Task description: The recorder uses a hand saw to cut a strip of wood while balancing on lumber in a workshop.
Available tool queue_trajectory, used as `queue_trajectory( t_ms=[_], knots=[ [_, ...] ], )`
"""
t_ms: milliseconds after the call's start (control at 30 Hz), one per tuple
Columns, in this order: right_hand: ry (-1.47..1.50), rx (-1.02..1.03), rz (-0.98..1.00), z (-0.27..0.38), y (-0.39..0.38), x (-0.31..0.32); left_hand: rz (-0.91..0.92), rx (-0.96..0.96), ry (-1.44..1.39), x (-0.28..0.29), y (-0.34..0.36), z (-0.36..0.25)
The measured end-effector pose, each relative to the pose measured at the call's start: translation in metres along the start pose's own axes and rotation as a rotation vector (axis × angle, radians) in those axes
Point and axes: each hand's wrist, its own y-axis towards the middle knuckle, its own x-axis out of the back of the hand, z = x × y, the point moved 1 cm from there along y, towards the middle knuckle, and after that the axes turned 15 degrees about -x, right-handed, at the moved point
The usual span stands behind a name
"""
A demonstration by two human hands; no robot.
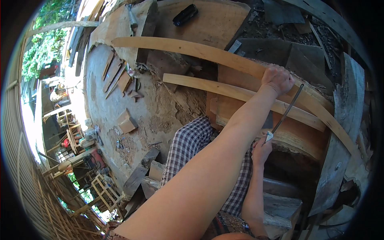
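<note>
My left hand (pixel 278 80) is closed around the edge of a long curved wooden strip (pixel 192 49), which sweeps from the upper left down to the right. In my right hand (pixel 262 150) is a long, thin, dark file (pixel 287 112) with a white handle, its bar pointing up and to the right. The file's tip lies close to the curved strip, beside my left hand; whether they touch I cannot tell. A second, shorter curved wooden strip (pixel 224 89) lies just below the first and passes behind my left forearm.
Rough wood slabs (pixel 340 132) and blocks stand at the right and below. A dark case-like object (pixel 185 15) lies on a broad board at the top. A wood block (pixel 127 121) and several offcuts (pixel 120 78) lie on the floor at left. Wooden frames (pixel 106 190) stand farther off.
</note>
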Motion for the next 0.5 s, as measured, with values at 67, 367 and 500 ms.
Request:
queue_trajectory(
  t_ms=[67,367,500],
  knots=[
    [-0.047,-0.042,-0.012,-0.006,0.002,0.000,0.060,-0.001,0.030,-0.002,-0.002,-0.001],
    [-0.119,-0.013,-0.049,0.007,0.011,0.003,0.064,-0.028,0.018,0.005,0.000,0.001],
    [-0.172,-0.025,-0.025,-0.010,0.005,0.006,0.019,-0.096,0.085,0.002,-0.001,0.001]
  ],
)
